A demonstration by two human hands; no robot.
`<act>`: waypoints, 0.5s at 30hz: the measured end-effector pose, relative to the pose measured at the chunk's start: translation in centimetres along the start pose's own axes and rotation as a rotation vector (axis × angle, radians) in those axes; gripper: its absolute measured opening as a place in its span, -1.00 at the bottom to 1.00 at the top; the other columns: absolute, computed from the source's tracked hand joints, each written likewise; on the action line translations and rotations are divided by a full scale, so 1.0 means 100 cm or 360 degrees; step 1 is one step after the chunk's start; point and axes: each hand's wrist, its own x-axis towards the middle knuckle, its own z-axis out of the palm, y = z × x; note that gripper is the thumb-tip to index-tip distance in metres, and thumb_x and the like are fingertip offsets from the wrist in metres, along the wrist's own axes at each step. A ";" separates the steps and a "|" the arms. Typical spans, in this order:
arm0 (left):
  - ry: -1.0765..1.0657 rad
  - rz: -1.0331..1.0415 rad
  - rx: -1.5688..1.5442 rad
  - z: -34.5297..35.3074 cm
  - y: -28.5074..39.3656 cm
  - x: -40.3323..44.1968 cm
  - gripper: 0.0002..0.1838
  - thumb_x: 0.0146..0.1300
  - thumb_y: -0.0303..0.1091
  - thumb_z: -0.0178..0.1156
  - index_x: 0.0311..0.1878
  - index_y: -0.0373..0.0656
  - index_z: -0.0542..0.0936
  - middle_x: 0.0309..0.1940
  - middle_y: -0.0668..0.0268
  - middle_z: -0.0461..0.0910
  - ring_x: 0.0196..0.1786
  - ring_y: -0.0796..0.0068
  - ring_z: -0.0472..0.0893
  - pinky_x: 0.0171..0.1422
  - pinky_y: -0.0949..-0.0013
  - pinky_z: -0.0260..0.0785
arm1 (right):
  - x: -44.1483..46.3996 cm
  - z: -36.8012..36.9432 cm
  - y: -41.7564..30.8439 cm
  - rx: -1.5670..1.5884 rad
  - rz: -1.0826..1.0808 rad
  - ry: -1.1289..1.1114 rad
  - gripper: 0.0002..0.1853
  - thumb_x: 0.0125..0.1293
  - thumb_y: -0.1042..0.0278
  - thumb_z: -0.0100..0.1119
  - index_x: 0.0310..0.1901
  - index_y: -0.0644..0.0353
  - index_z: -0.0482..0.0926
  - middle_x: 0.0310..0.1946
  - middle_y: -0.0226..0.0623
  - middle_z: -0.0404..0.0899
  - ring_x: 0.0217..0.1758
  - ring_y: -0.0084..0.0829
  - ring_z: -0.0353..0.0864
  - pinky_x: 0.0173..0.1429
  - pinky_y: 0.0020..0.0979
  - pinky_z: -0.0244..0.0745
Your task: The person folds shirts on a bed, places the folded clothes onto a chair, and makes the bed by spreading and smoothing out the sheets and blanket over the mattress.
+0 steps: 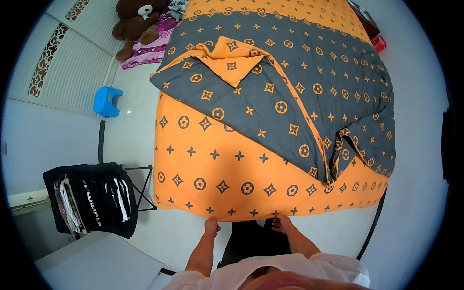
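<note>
A bed fills the middle of the head view, with an orange sheet (198, 164) showing dark flowers and stars. Over it lies a dark grey quilt (290, 63) with orange patterns, its near left part folded back on a diagonal and one orange corner turned over. My left hand (211, 226) is closed at the sheet's near edge, left of my legs. At the same edge, further right, my right hand (282, 224) is closed too, its fingers at the fabric. Both hands appear to pinch the sheet's edge; the fingertips are partly hidden.
Folded clothes lie on a black folding chair (126, 232) at the left. A blue stool (107, 102) stands by the white wardrobe (77, 53). A brown teddy bear (133, 24) sits on pink fabric (152, 50) at the back left. A red object (379, 43) is beside the bed's far right.
</note>
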 end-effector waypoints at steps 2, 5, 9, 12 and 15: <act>0.0044 -0.0023 0.0035 0.005 0.007 -0.012 -0.82 -0.01 -0.37 -0.09 -0.66 -0.11 0.21 -0.82 0.41 0.05 -0.81 0.58 0.04 -0.79 0.52 -0.05 | -0.014 0.013 -0.014 -0.0095 0.0049 0.0018 -0.79 0.09 0.18 0.04 -0.30 0.08 0.37 -0.54 -0.39 0.37 -0.45 -0.41 0.38 -0.26 -0.19 0.44; 0.0077 -0.0060 0.0060 0.002 0.007 -0.014 -0.81 -0.03 -0.38 -0.08 -0.68 -0.09 0.20 -0.84 0.41 0.04 -0.81 0.58 0.04 -0.79 0.52 -0.04 | 0.008 0.015 -0.005 -0.0073 -0.0085 0.0034 -0.80 0.08 0.19 0.06 -0.30 0.08 0.39 -0.56 -0.39 0.38 -0.51 -0.43 0.37 -0.30 -0.24 0.44; 0.0083 -0.0040 0.0118 0.003 0.014 -0.028 -0.81 -0.05 -0.37 -0.06 -0.69 -0.11 0.22 -0.84 0.39 0.09 -0.82 0.56 0.09 -0.78 0.49 0.06 | 0.012 0.011 -0.003 -0.0116 -0.0164 0.0047 -0.82 0.10 0.20 0.04 -0.36 0.10 0.41 -0.62 -0.40 0.37 -0.59 -0.47 0.34 -0.38 -0.29 0.45; 0.0122 -0.0001 0.0186 0.006 0.016 -0.034 -0.81 -0.04 -0.36 -0.05 -0.69 -0.13 0.24 -0.84 0.36 0.13 -0.82 0.54 0.12 -0.76 0.47 0.11 | 0.013 -0.001 0.008 -0.0261 -0.0193 -0.0051 -0.85 0.12 0.23 0.02 -0.43 0.12 0.41 -0.66 -0.42 0.34 -0.63 -0.51 0.32 -0.43 -0.34 0.45; 0.0105 0.0009 0.0148 -0.001 0.006 -0.022 -0.80 -0.03 -0.37 -0.05 -0.70 -0.15 0.26 -0.84 0.33 0.17 -0.82 0.50 0.16 -0.75 0.45 0.15 | 0.003 -0.003 0.017 -0.0284 -0.0283 -0.0012 -0.85 0.12 0.25 0.03 -0.49 0.11 0.40 -0.66 -0.45 0.33 -0.63 -0.56 0.31 -0.43 -0.37 0.45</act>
